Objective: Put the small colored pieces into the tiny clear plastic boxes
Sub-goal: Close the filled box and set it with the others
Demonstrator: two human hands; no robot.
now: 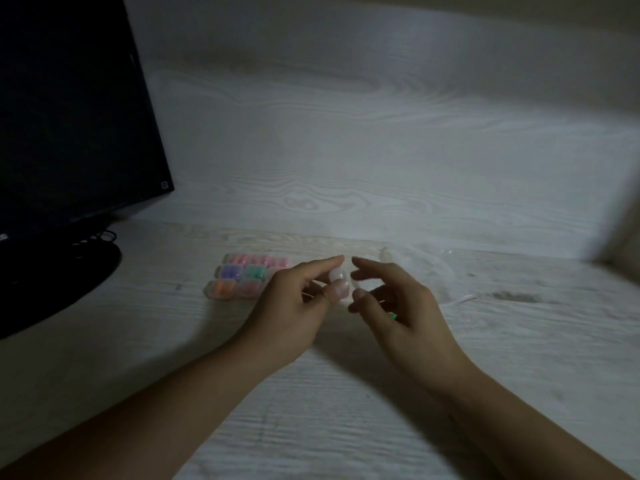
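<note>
A tiny clear plastic box (pixel 337 277) is pinched between the thumb and forefinger of my left hand (pixel 294 306), just above the table. My right hand (pixel 398 306) is beside it with curled fingers touching the box's right side; whether it grips the box I cannot tell. A small green piece (pixel 393 316) peeks out under the right hand's fingers. To the left lies a cluster of small clear boxes (pixel 242 277) holding pink, purple, green and orange pieces, in three rows on the table.
A dark monitor (pixel 69 116) on a round black base (pixel 52 282) with cables stands at the left. A crumpled clear plastic bag (pixel 422 265) lies behind my right hand. The pale wood-grain table (pixel 346 393) meets a matching back panel.
</note>
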